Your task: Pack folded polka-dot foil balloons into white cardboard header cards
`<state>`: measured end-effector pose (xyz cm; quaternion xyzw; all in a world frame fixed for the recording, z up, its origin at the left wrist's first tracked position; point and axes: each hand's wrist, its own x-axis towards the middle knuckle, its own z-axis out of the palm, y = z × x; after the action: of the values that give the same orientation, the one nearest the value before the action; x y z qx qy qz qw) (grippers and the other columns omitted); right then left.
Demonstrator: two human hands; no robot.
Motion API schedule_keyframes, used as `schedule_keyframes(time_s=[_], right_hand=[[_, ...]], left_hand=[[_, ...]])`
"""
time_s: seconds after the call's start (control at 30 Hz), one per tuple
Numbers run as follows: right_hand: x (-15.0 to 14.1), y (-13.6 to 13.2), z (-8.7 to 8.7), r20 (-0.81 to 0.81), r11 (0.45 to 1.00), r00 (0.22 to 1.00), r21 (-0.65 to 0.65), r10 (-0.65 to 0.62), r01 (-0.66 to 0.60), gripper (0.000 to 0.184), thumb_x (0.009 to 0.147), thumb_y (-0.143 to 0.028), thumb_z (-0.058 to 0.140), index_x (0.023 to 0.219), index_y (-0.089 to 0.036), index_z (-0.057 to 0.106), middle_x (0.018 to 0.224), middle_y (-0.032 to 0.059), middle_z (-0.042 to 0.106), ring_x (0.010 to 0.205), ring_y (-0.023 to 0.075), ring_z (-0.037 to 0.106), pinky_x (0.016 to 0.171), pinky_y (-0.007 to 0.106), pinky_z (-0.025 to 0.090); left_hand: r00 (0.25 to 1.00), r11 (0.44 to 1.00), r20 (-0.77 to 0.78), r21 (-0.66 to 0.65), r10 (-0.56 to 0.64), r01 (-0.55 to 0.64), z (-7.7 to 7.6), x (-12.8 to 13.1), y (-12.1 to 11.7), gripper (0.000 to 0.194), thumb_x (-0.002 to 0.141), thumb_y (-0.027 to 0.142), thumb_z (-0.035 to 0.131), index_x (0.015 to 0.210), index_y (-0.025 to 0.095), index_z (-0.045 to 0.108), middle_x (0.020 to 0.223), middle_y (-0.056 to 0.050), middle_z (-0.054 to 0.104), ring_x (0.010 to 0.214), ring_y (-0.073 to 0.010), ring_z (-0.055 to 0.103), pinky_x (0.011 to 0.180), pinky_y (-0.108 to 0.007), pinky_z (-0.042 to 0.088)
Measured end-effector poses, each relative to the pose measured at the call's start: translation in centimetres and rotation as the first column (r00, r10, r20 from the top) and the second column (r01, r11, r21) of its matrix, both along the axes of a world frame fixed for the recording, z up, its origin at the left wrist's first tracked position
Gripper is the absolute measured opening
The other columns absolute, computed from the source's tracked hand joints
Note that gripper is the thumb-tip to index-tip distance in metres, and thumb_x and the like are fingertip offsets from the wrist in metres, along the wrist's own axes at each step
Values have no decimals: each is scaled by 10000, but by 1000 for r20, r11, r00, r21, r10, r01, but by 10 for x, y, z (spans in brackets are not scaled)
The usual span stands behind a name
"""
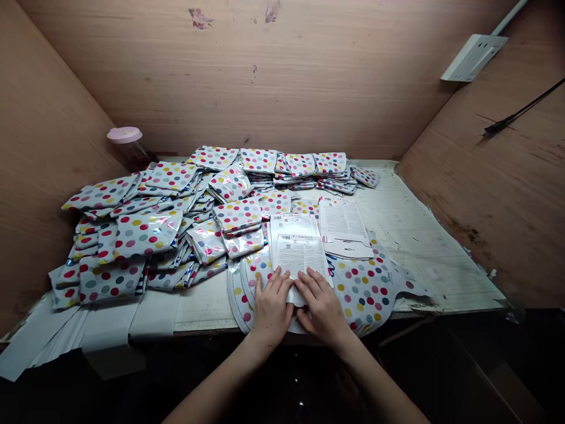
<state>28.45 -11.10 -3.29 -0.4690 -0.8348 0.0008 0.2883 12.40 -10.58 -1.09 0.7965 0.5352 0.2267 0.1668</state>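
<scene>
Printed sheet point(300, 259): lower centre of frame, lying on dotted foil point(366, 291), long axis running away from the person, tilted slightly. Left hand point(272, 309), right hand point(322, 306): fingers spread, pressed flat on its near edge, no pinch. Risk: slick foil beneath could let the sheet slide askew; hard pressure could crease it.

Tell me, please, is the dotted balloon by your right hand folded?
Not folded: the dotted foil balloon lies spread flat on the table, tab unfolded.
</scene>
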Motion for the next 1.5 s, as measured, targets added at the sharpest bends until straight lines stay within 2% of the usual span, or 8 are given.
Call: schedule_keyframes(time_s=[0.17, 0.37, 0.47, 0.6, 0.7, 1.0, 1.23, 1.5], right_hand=[[-7, -1, -3, -24, 995, 996, 24, -91, 92, 391, 791, -103, 500, 1160, -90, 629, 1236, 143, 631, 1223, 320, 488, 1027, 500, 437], [-26, 5, -10, -27, 965, 971, 107, -238, 239, 266, 878, -74, 427, 918, -147, 680, 974, 105, 693, 987, 265, 587, 959, 453, 484], [-22, 7, -7, -4, 970, 978, 126, -211, 210, 259, 901, -80, 430, 909, -154, 679, 960, 112, 687, 977, 251, 598, 980, 460, 480], [2, -5, 0, 13, 996, 997, 46, -82, 81, 325, 881, -59, 425, 1103, -132, 651, 1157, 145, 651, 1149, 278, 559, 1003, 487, 481], [20, -18, 4, -49, 999, 999, 44, 7, -4, 336, 891, -69, 470, 1164, -175, 635, 1135, 119, 670, 1133, 255, 582, 955, 452, 526], [16, -21, -5, -66, 981, 997, 190, 43, -30, 286, 879, -80, 563, 1150, -146, 628, 1061, 126, 701, 1006, 270, 621, 822, 437, 552], [8, -13, -1, -26, 989, 1000, 150, -8, 12, 208, 914, -88, 496, 1046, -156, 640, 838, 79, 667, 741, 191, 564, 669, 340, 493], [11, -21, 2, -6, 968, 997, 239, 82, -78, 215, 875, -42, 544, 982, -190, 658, 877, 75, 641, 805, 200, 561, 724, 354, 472]], left_hand=[[1000, 1000, 14, 24, -4, 4, -2, -1, -1, 393, 779, 36, 491, 1130, 196, 568, 1319, -85, 615, 1337, -282, 439, 1122, -629, 202], [999, 997, -10, 64, -43, 44, -1, 0, -3, 410, 782, 46, 512, 1164, 177, 581, 1304, -106, 625, 1319, -327, 458, 1107, -672, 196], [997, 990, -65, 131, -47, 56, -1, 3, -1, 341, 819, 66, 516, 1119, 190, 622, 1234, -110, 669, 1245, -346, 536, 1085, -690, 236], [991, 968, -125, 238, -50, 79, -6, 9, -2, 247, 875, 96, 497, 1042, 194, 651, 1172, -110, 701, 1175, -350, 594, 1036, -683, 335], [993, 956, -110, 284, -37, 67, -9, 11, -4, 201, 890, 107, 486, 977, 189, 649, 1170, -104, 703, 1186, -345, 587, 1037, -652, 360], [994, 962, -14, 250, -109, 109, -11, 10, -1, 270, 821, 9, 428, 951, 170, 601, 1153, -99, 712, 1166, -290, 611, 1050, -590, 386], [985, 958, -6, 229, -173, 170, -9, 1, 4, 286, 830, 22, 416, 1009, 171, 582, 1131, -121, 710, 1171, -275, 610, 1033, -536, 441], [985, 971, 12, 169, -171, 166, -13, -1, 4, 383, 780, -9, 430, 1109, 143, 556, 1219, -154, 656, 1230, -271, 563, 1045, -477, 458]])
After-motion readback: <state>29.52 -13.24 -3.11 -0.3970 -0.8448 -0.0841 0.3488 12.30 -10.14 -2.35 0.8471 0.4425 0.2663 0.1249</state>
